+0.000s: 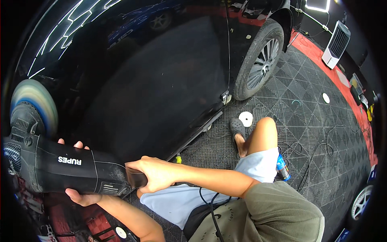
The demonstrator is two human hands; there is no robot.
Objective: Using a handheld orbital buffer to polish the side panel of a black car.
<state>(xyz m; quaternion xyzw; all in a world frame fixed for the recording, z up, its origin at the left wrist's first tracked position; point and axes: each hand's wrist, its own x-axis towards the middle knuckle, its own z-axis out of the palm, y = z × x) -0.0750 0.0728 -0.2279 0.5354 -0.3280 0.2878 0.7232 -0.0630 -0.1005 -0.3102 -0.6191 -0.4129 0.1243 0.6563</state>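
A black car polisher (66, 165) lies across the lower left, its round foam pad (34, 101) blurred and up against the glossy black car door (161, 80). My left hand (82, 197) is wrapped round the polisher's body from underneath, with fingertips showing over its far side. My right hand (155, 173) grips the rear end of the tool, fingers closed round it. A black cord (211, 207) runs over my shorts and shirt.
A car wheel (262, 66) stands beyond the door. On the grey tiled floor (306, 105) are a white round pad (245, 119), another white disc (326, 98), loose cables and a blue can (283, 167) beside my leg. A white air cooler (336, 44) stands far right.
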